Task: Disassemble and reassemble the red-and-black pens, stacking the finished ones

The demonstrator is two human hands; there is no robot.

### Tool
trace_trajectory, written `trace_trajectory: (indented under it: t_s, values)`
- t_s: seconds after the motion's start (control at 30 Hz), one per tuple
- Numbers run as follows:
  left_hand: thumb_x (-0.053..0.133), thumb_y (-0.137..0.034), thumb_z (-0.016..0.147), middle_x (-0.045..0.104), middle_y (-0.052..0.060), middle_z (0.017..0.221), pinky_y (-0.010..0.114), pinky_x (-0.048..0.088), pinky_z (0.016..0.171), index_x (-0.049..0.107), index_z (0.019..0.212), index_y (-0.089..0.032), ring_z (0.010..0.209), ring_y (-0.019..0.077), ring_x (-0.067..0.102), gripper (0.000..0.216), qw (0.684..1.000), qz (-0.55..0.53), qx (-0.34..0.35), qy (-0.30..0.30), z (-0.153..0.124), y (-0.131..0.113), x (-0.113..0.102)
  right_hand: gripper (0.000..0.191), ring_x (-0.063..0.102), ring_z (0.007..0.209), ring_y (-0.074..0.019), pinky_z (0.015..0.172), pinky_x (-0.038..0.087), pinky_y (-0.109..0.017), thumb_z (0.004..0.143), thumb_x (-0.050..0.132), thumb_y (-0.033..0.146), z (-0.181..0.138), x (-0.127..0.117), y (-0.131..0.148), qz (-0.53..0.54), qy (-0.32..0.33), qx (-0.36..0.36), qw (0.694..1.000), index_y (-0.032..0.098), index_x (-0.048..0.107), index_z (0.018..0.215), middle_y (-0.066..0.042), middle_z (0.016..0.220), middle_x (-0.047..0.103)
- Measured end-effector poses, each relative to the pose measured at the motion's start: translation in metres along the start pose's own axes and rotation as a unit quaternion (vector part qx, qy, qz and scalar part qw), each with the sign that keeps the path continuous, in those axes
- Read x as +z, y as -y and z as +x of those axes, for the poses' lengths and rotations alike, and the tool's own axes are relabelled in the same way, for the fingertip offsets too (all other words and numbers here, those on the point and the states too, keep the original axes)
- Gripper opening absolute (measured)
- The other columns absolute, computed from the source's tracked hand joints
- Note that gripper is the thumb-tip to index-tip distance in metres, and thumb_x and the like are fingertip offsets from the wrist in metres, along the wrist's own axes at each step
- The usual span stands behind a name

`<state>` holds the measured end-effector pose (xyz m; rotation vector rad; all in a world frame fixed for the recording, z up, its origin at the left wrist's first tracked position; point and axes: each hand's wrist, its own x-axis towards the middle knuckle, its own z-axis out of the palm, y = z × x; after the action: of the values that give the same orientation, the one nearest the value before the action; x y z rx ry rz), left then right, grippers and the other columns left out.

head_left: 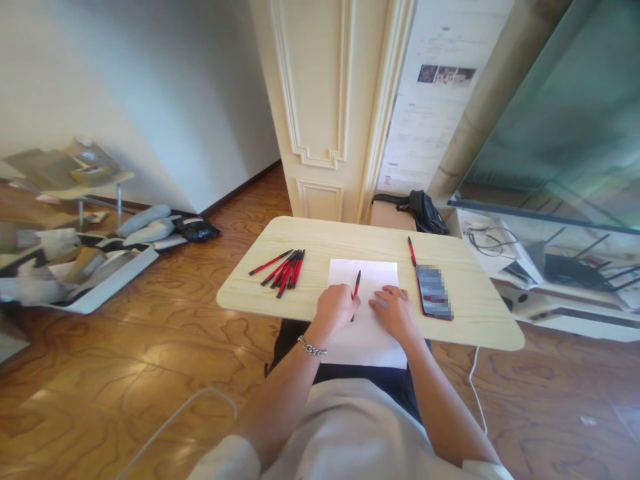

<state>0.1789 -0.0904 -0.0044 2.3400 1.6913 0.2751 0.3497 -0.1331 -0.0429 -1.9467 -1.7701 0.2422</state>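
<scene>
My left hand (337,308) is closed around a red and black pen (356,285), whose upper end sticks up over a white sheet of paper (365,273). A metal bracelet sits on that wrist. My right hand (396,309) rests flat on the sheet with fingers spread, just right of the pen. The paper lies on a small light wooden table (480,313) over my lap and hangs past its near edge.
Several red and black pens (283,269) lie in a pile at the table's left. One more pen (411,251) lies at the right beside a phone (434,291). Cluttered trays and bags sit on the wooden floor at left; a glass-topped unit with cables stands at right.
</scene>
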Motion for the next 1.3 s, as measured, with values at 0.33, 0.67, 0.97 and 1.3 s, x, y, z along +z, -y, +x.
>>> trace_trajectory:
  t_s: [0.33,0.67,0.97,1.3]
  values:
    - [0.047,-0.048,0.085,0.07,0.012,0.078,0.031,0.045,0.067,0.069,0.079,-0.02,0.076,0.0241,0.066,0.036,0.999,-0.052,-0.013,-0.006,-0.003,-0.004,0.009,0.032,0.046,0.112,-0.0263,0.093,0.034,-0.039,0.085,0.054,0.04,-0.001,-0.001,-0.001,0.002,-0.001,-0.014,1.0,0.023,0.068,0.108,-0.009,0.122,0.057]
    - [0.044,-0.046,0.087,0.067,0.002,0.069,0.023,0.042,0.065,0.063,0.075,-0.02,0.066,0.0145,0.061,0.035,0.958,-0.25,-0.022,-0.139,-0.026,0.029,0.005,0.026,0.06,0.086,-0.0195,0.079,0.041,-0.03,0.088,0.047,0.034,0.01,-0.013,0.003,0.051,-0.026,0.009,0.998,0.021,0.068,0.095,-0.006,0.096,0.068]
    - [0.045,-0.046,0.086,0.067,0.001,0.069,0.024,0.044,0.064,0.061,0.073,-0.021,0.064,0.0144,0.061,0.033,0.942,-0.302,-0.031,-0.145,-0.031,0.023,0.009,0.053,0.062,0.088,-0.029,0.073,0.042,-0.037,0.081,0.044,0.065,0.056,-0.008,0.042,-0.077,0.114,0.11,0.984,0.019,0.07,0.088,-0.017,0.091,0.068]
    - [0.047,-0.047,0.085,0.068,0.0,0.069,0.024,0.043,0.065,0.063,0.074,-0.021,0.065,0.0141,0.062,0.032,0.938,-0.319,-0.025,-0.133,-0.027,0.018,0.007,0.044,0.063,0.091,-0.029,0.074,0.045,-0.035,0.079,0.051,0.052,0.07,0.004,0.043,-0.103,0.137,0.102,0.98,0.015,0.069,0.094,-0.018,0.098,0.068]
